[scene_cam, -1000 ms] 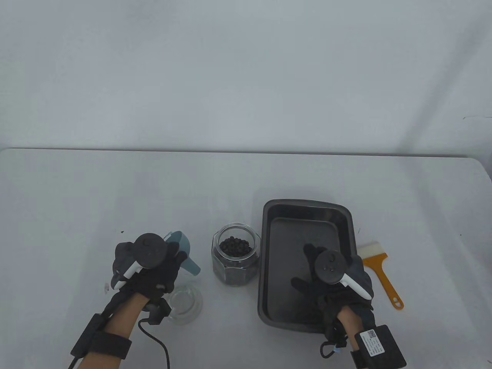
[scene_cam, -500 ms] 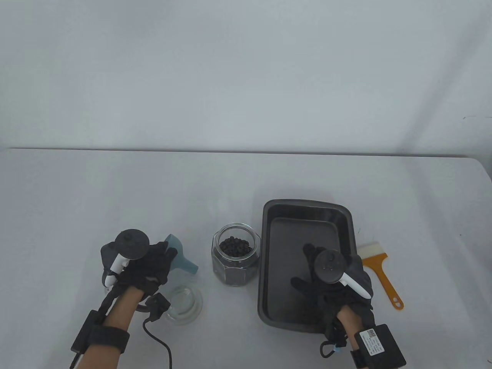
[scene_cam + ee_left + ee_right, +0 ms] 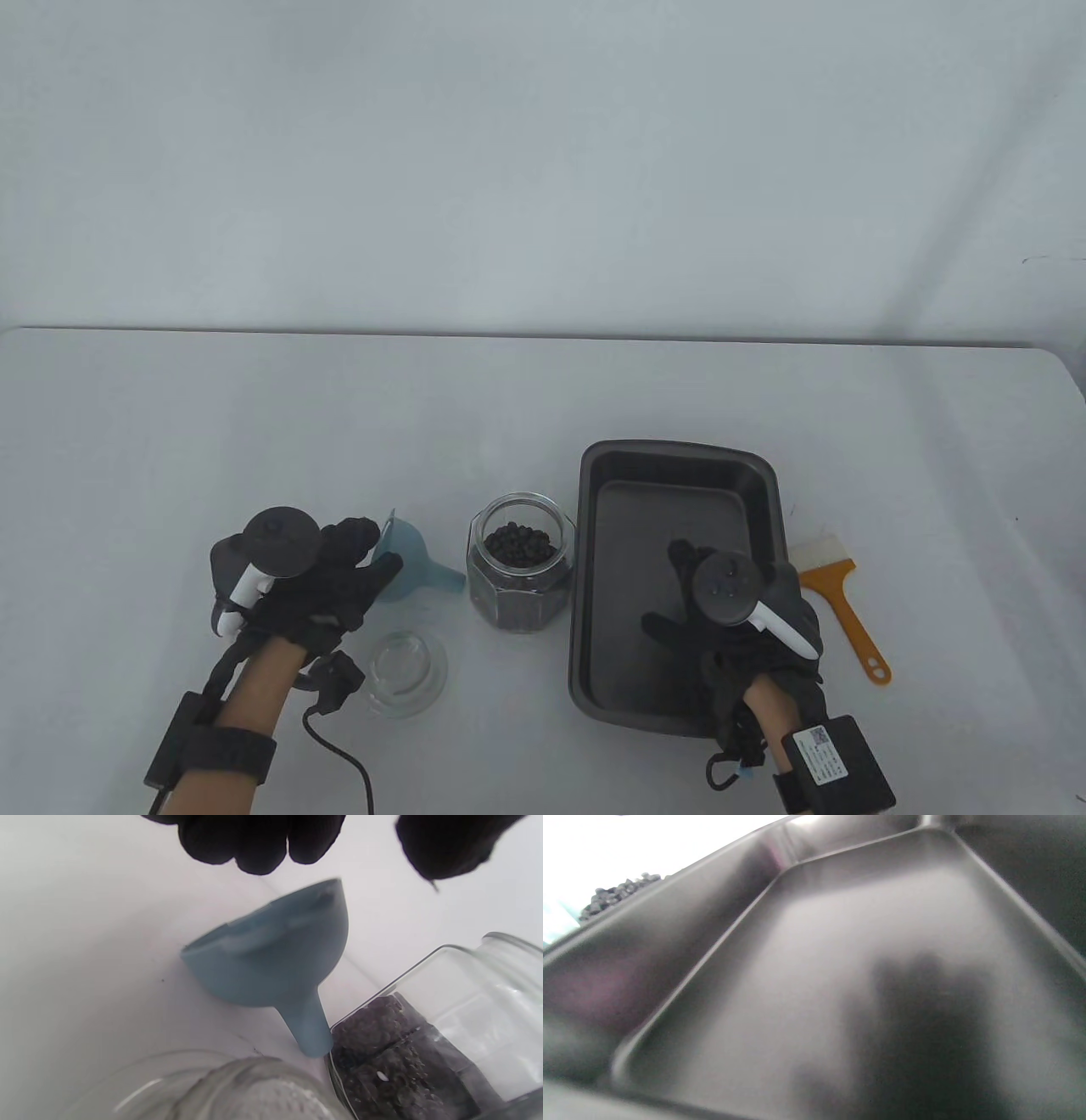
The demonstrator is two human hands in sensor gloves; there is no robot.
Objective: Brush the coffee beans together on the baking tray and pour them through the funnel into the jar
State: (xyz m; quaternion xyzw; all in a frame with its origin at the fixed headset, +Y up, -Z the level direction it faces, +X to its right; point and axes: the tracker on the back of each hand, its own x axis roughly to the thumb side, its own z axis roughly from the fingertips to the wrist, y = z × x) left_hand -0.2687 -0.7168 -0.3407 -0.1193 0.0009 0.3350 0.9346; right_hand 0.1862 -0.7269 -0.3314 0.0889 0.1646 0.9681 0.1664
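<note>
Lid (image 3: 408,673): clear glass, lying flat nearest the person.
Left hand (image 3: 327,581): hovering just behind the funnel (image 3: 275,959), fingers relaxed, holding nothing.
Funnel: lying tipped on its side, spout touching the jar (image 3: 520,563); light, stiff blue plastic, likely best pinched at the rim.
Right hand (image 3: 730,620): resting spread inside the baking tray (image 3: 679,454), gripping nothing.
Jar: faceted glass, holding beans, probably fragile.

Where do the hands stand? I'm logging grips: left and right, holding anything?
Left hand: open, fingertips above the funnel, not gripping it.
Right hand: open, over the baking tray, holding nothing.
</note>
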